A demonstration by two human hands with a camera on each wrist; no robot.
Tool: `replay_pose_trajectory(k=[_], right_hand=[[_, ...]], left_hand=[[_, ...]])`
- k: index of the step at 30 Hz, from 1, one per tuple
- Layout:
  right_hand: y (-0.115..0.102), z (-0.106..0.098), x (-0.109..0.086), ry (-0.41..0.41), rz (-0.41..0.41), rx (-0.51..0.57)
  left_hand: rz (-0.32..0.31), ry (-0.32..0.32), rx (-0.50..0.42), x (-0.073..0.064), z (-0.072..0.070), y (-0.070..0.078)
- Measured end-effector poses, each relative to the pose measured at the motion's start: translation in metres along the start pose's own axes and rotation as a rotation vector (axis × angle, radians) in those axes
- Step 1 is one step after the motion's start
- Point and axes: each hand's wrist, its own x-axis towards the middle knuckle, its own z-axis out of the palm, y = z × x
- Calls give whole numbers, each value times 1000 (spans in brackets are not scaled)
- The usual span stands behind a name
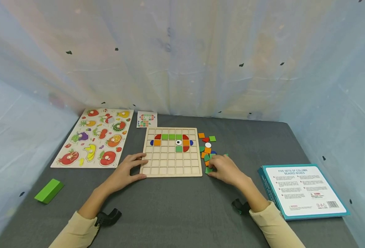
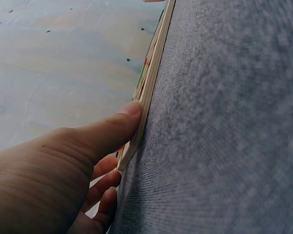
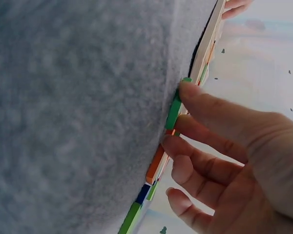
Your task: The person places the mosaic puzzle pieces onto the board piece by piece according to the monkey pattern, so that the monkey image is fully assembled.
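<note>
A wooden grid board [image 1: 171, 171] lies flat on the table, with coloured pieces set in its upper rows. My left hand [image 1: 128, 172] rests at the board's left side, thumb by the near corner and fingers against the edge. In the left wrist view the thumb [image 2: 122, 119] touches the board's rim [image 2: 145, 114]. Right of the board, my right hand [image 1: 227, 169] is over a loose heap of pieces. Its thumb and forefinger pinch a green piece [image 3: 174, 112] at table level. An orange piece [image 3: 156, 165] lies beside it, near the other fingers.
A small pattern card [image 1: 147, 119] lies behind the board. On the left are a fruit puzzle board [image 1: 89, 137] and a green block [image 1: 49, 191]. A teal-edged box [image 1: 304, 191] lies at the right. A white round piece [image 1: 208, 145] is among the loose pieces.
</note>
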Motion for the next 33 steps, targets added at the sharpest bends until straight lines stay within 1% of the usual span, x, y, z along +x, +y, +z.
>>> replay_pose_trajectory(k=[3, 4, 6, 9, 11, 13, 17, 19, 22, 26, 28, 30, 32, 33], right_hand=[[3, -1, 0, 11, 6, 49], [6, -2, 2, 24, 7, 63], [10, -4, 7, 56, 36, 84], [20, -9, 21, 128, 79, 89], [28, -11, 34, 137, 98, 72], [34, -14, 46, 104, 89, 44], [35, -18, 66, -24, 52, -62], [31, -21, 73, -77, 47, -141], [22, -24, 82, -154, 30, -299], [13, -26, 91, -234, -25, -484], [12, -25, 94, -261, -41, -515], [15, -23, 96, -274, -50, -512], [21, -21, 95, -273, -41, -462], [24, -21, 95, -255, -29, -416]], left_hand=[[1, -4, 3, 0, 0, 0], [0, -4, 4, 0, 0, -1], [0, -3, 5, 0, 0, -1], [-1, 2, 5, 0, -1, 0], [-1, 7, 4, 0, -1, 0], [1, 7, 4, -1, 0, 1], [14, 10, 4, 0, 1, 2], [22, 14, 5, 0, 1, 3], [27, 27, 10, 2, 0, 3], [24, 18, 13, 3, -1, 1], [16, 7, 14, 2, 0, 1], [8, 1, 16, 2, 0, 0], [3, -1, 16, 1, 1, 0], [0, 0, 16, 1, 1, 0]])
